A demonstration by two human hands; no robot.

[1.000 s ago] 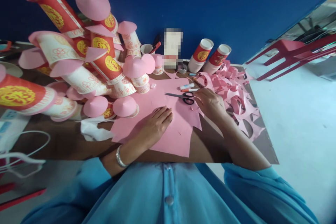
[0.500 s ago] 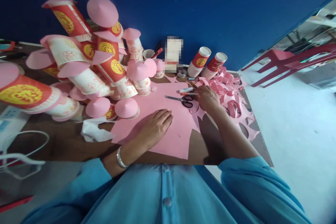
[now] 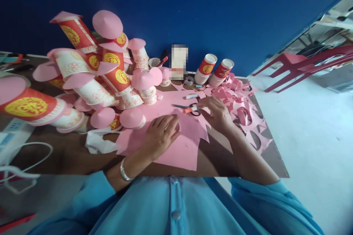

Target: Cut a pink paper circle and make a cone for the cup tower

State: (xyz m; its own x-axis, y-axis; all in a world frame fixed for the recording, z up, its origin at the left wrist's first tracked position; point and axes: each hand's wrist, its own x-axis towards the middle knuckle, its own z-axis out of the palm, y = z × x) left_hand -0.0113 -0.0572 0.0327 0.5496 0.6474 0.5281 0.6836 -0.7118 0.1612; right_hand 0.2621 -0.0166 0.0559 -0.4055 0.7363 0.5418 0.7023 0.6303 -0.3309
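Note:
A pink paper sheet (image 3: 176, 147) with cut-out edges lies on the brown table in front of me. My left hand (image 3: 161, 134) rests flat on it, fingers slightly curled, holding it down. My right hand (image 3: 216, 112) grips an orange-red pen (image 3: 190, 109) and holds it out to the left, over the black-handled scissors (image 3: 183, 107) lying on the sheet. A white and blue marker (image 3: 191, 96) lies just beyond them.
A pile of red and white paper cups with pink cone lids (image 3: 91, 73) fills the table's left half. Two red cups (image 3: 215, 69) lean at the back. Pink paper offcuts (image 3: 242, 106) cover the right side. White cables (image 3: 24, 161) hang at left; a red bench (image 3: 298, 62) stands right.
My right hand picked the orange-red pen up from beside the marker and drew it back over the scissors. My left hand curled slightly on the sheet.

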